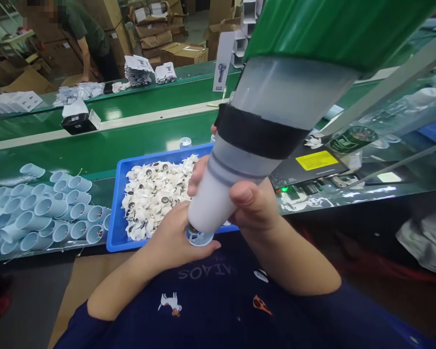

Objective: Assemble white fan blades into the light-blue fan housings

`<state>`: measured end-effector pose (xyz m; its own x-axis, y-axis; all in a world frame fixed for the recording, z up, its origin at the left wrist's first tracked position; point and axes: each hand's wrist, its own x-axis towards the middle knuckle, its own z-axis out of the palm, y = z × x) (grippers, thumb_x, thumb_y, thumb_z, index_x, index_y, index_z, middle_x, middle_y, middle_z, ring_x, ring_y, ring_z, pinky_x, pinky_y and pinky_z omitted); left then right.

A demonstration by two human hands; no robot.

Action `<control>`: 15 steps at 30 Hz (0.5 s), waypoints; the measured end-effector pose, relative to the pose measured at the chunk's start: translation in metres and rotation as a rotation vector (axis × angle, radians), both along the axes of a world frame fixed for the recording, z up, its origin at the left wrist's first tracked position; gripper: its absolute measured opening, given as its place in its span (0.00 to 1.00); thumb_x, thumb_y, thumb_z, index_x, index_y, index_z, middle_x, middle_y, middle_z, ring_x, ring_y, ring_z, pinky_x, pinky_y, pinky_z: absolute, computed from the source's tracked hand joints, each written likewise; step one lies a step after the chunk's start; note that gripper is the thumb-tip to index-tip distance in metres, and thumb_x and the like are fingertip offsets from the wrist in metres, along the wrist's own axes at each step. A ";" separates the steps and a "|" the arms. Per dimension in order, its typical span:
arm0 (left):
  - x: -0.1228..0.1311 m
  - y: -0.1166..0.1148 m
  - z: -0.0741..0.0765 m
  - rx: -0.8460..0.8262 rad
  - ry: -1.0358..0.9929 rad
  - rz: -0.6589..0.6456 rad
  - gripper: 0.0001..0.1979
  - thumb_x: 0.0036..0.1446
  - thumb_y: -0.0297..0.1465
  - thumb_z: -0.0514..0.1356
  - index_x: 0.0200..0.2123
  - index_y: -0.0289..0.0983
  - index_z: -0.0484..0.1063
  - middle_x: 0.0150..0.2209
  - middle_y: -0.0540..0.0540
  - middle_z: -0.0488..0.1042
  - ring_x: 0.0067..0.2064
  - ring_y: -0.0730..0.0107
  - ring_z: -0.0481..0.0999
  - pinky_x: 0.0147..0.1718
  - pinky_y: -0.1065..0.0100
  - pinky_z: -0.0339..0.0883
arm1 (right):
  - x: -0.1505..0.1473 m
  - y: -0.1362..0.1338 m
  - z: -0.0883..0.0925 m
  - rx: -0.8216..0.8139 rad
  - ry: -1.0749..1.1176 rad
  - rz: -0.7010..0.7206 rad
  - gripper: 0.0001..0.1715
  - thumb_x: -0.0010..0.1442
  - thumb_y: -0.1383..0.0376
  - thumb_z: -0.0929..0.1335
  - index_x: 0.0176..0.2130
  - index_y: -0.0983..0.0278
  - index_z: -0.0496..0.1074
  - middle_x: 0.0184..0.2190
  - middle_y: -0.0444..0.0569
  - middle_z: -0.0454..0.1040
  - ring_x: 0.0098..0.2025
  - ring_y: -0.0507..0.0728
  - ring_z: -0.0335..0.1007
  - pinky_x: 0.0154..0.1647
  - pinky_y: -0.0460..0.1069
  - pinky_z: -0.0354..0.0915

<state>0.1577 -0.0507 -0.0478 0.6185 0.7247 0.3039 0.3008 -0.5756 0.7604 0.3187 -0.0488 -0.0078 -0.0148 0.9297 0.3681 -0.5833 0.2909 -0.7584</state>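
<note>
A large white cylindrical tool with a black tape band and a green upper part hangs tilted in front of me. My right hand is wrapped round its lower white end. Below that end, my left hand grips a small light-blue cup, with the tool's tip at the cup's mouth. Something dark shows inside the cup; the tip hides the rest. Behind my left hand stands a blue tray of white fan-like parts, some with dark round centres.
Many light-blue cups lie piled at the left. Another small cup stands behind the tray. A black device with a yellow label sits at the right. Across the green conveyor are box stacks and a person.
</note>
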 end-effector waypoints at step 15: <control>-0.049 0.022 -0.004 0.045 0.381 0.197 0.19 0.51 0.37 0.70 0.45 0.42 0.73 0.46 0.45 0.79 0.49 0.54 0.77 0.49 0.54 0.72 | 0.062 -0.001 -0.013 -0.024 -0.060 -0.465 0.28 0.40 0.47 0.82 0.34 0.59 0.77 0.31 0.43 0.78 0.28 0.54 0.76 0.27 0.48 0.76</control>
